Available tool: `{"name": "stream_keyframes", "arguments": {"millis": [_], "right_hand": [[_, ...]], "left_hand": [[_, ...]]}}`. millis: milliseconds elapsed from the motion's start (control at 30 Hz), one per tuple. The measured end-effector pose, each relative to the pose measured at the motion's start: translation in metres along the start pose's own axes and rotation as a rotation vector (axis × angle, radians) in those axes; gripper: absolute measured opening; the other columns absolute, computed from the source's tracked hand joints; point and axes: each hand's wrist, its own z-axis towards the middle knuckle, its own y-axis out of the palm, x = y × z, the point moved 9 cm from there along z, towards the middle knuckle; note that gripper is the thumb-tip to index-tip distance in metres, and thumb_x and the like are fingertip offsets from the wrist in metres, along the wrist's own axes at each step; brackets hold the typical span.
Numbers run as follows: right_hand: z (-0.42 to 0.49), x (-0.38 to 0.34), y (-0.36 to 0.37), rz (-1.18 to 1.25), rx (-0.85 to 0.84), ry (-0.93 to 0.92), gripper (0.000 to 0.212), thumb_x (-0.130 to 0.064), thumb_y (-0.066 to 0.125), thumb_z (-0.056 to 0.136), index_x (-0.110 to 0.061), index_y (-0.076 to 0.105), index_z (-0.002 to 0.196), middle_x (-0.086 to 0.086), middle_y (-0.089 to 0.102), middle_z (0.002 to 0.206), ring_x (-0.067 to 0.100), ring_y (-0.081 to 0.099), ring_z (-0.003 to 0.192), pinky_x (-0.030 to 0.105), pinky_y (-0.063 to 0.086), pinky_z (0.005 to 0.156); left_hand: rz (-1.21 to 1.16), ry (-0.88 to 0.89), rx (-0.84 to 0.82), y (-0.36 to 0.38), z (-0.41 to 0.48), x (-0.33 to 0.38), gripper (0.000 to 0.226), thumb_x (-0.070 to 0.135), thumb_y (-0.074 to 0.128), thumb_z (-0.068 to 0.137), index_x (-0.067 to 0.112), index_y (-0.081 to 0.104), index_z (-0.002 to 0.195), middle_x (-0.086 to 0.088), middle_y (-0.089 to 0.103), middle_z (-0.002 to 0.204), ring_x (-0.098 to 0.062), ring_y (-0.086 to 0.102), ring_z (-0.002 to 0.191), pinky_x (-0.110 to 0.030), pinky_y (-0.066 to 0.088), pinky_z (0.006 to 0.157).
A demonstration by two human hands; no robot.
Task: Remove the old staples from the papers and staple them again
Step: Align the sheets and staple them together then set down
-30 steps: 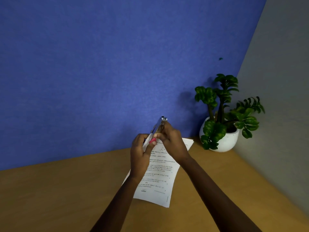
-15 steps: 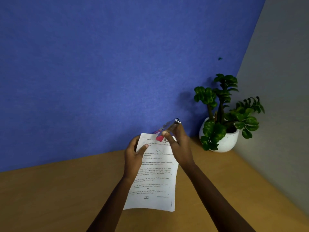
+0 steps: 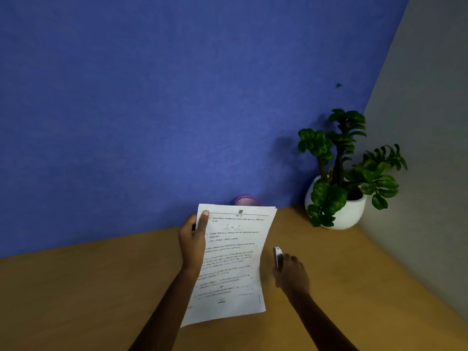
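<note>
The papers (image 3: 233, 262) are white sheets printed with lines of small text, a small line drawing near the top and a dark square mark at the head. The print is too fine to read, and no staple can be made out at this size. My left hand (image 3: 193, 245) holds them raised over the table (image 3: 76, 300) by the upper left corner, thumb curled onto the front face and fingers behind. The sheaf leans slightly, and whether its lower edge touches the wood I cannot tell. My right hand (image 3: 291, 274) is just beside the papers' right edge but apart from it, its fingers wrapped round the stapler (image 3: 278, 257), whose metal nose stands up out of the fist. The top edge of the papers overlaps a pink mesh cup (image 3: 245, 200) standing against the blue wall (image 3: 152, 97). A potted plant (image 3: 336, 198) in a white bowl fills the far right corner by the grey wall (image 3: 430, 160), well apart from both hands. Bare tabletop lies to the left and right of my forearms. Count: one sheaf (sheet number not discernible), one stapler, one cup, one plant.
</note>
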Motion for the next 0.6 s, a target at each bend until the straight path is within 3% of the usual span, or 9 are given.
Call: {"name": "stream_keyframes", "arguments": {"millis": [100,200,367,600], "right_hand": [[-0.004,0.014,0.015,-0.114,-0.058,0.018,0.032,-0.025,0.054,0.09,-0.01,0.053,0.117,0.007,0.06,0.116,0.018,0.062,0.098,0.029,0.058,0.08],[-0.004,0.025,0.022,-0.187,-0.095,0.036,0.031,-0.02,0.054,0.089,-0.009,0.055,0.117,0.007,0.059,0.12,0.019,0.06,0.106,0.028,0.055,0.084],[-0.005,0.033,0.028,-0.252,-0.115,0.035,0.03,-0.022,0.05,0.09,-0.009,0.056,0.116,0.007,0.059,0.119,0.02,0.057,0.108,0.029,0.053,0.086],[-0.004,0.036,0.036,-0.283,-0.121,0.021,0.031,-0.026,0.044,0.095,-0.009,0.055,0.118,0.007,0.059,0.121,0.018,0.056,0.11,0.027,0.052,0.089]], "left_hand": [[0.014,0.012,0.027,-0.004,0.001,0.002,0.015,0.019,0.053,0.091,0.007,0.061,0.088,-0.018,0.066,0.089,-0.029,0.061,0.081,-0.041,0.05,0.074],[-0.005,0.023,0.048,-0.006,0.001,0.004,0.016,0.018,0.053,0.091,0.004,0.061,0.091,-0.012,0.065,0.084,-0.024,0.061,0.077,-0.038,0.05,0.071],[-0.022,0.042,0.027,-0.005,0.0,0.006,0.015,0.017,0.052,0.091,0.02,0.06,0.079,-0.007,0.065,0.078,-0.02,0.06,0.071,-0.03,0.048,0.063],[-0.035,0.046,-0.047,0.004,0.001,0.01,0.015,0.016,0.052,0.091,0.019,0.061,0.079,-0.005,0.066,0.079,-0.018,0.062,0.069,-0.025,0.05,0.058]]}}
